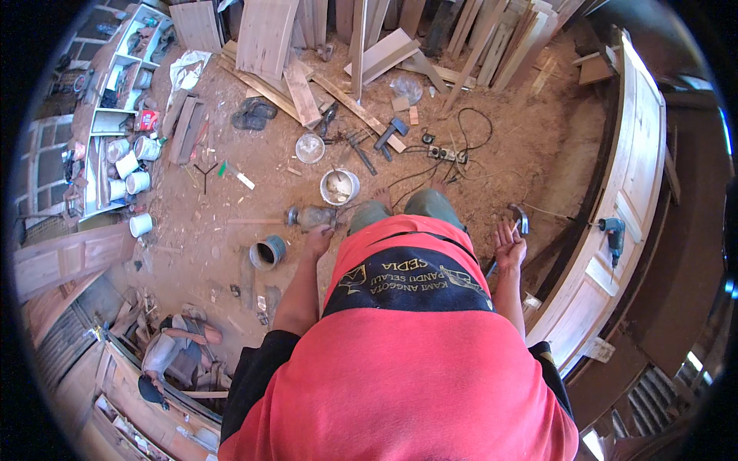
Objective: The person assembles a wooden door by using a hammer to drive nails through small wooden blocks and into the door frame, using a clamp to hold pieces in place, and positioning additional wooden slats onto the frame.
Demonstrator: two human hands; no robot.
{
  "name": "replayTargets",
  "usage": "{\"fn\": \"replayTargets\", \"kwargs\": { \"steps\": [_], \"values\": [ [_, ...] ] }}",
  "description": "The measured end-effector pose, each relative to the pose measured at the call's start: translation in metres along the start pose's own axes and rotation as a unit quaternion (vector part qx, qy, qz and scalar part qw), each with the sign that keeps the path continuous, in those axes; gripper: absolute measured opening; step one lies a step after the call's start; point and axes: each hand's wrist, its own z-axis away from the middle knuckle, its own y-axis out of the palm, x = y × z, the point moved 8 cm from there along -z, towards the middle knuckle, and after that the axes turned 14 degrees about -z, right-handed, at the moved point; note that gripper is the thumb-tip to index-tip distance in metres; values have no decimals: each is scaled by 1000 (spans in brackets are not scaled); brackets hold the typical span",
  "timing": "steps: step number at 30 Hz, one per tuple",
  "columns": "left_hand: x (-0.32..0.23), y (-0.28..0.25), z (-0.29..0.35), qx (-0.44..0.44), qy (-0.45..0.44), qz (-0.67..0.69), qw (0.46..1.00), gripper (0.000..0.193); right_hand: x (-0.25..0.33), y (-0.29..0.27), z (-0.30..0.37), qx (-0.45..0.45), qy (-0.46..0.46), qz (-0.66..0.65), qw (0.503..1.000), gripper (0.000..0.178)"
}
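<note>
My left hand [317, 241] hangs beside my left thigh with its fingers curled together; whatever may be in them is too small to make out. Just beyond it, a clear jar-like container [314, 217] lies on the ground. My right hand [509, 246] is low at my right side, closed on a hammer [523, 219]. The hammer's curved metal head shows past my fingers, and part of its handle is hidden by the hand. To the right of that hand a long panelled wooden door [634, 169] stands on edge or leans, with a cordless drill [614, 240] resting on it.
Ahead stand a white bucket [339, 187], a small tub [310, 148], a blue-grey bucket [268, 252] and a power strip [447, 154] with loose cords. A blue tool [391, 134] lies near boards [265, 38]. Another person [181, 346] crouches at lower left; shelves [115, 119] line the left.
</note>
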Motion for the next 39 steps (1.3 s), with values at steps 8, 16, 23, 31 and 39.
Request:
{"fn": "replayTargets", "kwargs": {
  "steps": [8, 16, 23, 31, 39],
  "values": [
    [-89, -30, -36, -50, 47, 86, 994, 36, 9, -125, -23, -262, 46, 388, 882, 42],
    [-63, -21, -36, -57, 38, 61, 996, 35, -25, -87, 72, -139, -144, 795, 573, 28],
    [-47, 21, -26, 61, 85, -42, 994, 36, 11, -130, 83, -200, -70, 829, 517, 34],
    [-177, 11, -63, 29, 59, 11, 998, 35, 109, -107, 1, -142, 65, 313, 937, 35],
    [-303, 44, -139, 61, 54, -9, 997, 35, 356, 94, -29, 75, -139, 9, 987, 28]
  ]
}}
